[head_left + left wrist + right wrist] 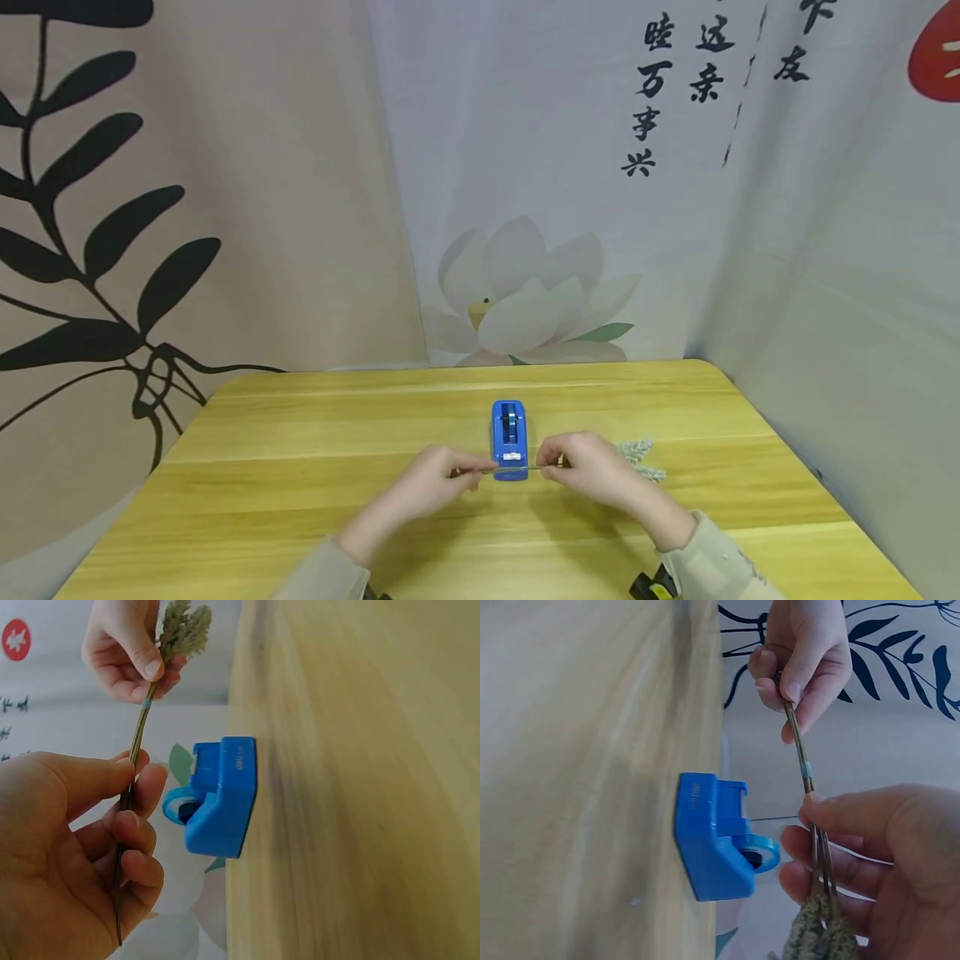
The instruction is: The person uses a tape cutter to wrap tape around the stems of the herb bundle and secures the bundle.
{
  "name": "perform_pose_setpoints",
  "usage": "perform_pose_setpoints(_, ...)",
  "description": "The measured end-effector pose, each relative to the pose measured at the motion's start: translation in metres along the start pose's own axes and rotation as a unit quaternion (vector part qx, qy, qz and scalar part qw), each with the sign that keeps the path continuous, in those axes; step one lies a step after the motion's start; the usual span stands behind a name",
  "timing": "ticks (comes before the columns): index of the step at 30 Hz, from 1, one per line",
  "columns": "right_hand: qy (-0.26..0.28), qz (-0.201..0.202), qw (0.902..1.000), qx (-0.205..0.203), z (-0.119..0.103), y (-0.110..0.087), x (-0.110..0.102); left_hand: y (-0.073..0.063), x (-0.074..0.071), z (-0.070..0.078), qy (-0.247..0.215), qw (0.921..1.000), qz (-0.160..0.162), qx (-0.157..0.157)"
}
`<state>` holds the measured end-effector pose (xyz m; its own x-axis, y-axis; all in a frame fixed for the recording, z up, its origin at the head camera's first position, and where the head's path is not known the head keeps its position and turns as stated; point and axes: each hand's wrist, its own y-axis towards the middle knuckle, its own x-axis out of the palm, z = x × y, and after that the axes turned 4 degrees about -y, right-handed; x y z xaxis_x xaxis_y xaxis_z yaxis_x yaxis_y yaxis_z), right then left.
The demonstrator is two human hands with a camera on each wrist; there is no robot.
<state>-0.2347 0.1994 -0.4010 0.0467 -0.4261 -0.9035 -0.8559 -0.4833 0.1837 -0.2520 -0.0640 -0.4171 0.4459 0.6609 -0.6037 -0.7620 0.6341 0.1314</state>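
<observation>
A small bunch of dried flowers with thin brown stems is held level between both hands over the table. My left hand pinches the lower stems between thumb and fingers, their ends running across its palm in the left wrist view. Close below the pale green heads, my right hand pinches the stems; the heads poke out past it. A narrow light-blue band of tape wraps the stems between the hands. Just beyond them stands a blue tape dispenser, its tape roll in place.
The wooden table runs back to a printed curtain with leaves, a lotus and writing. A second curtain side borders the table on the right. A dark wrist device sits by the right sleeve.
</observation>
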Motion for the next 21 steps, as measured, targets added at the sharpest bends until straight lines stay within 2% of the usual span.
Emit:
perform_pose_setpoints(4, 0.003, -0.017, 0.9999, -0.001, 0.003, -0.004, 0.009, -0.008, -0.001, -0.004, 0.011, 0.9999, -0.004, -0.003)
perform_pose_setpoints(9, 0.002, -0.027, 0.9996, -0.006, 0.006, -0.008, 0.019, -0.018, -0.003, -0.010, 0.079, 0.9969, -0.001, 0.009)
perform_pose_setpoints(15, 0.020, -0.037, 0.9991, 0.002, 0.007, -0.010, 0.028, -0.022, -0.002, -0.016, 0.129, 0.9912, -0.009, 0.028)
perform_pose_setpoints(21, 0.031, -0.042, 0.9986, 0.007, 0.008, -0.011, 0.036, -0.025, 0.002, -0.022, 0.154, 0.9877, -0.020, 0.018)
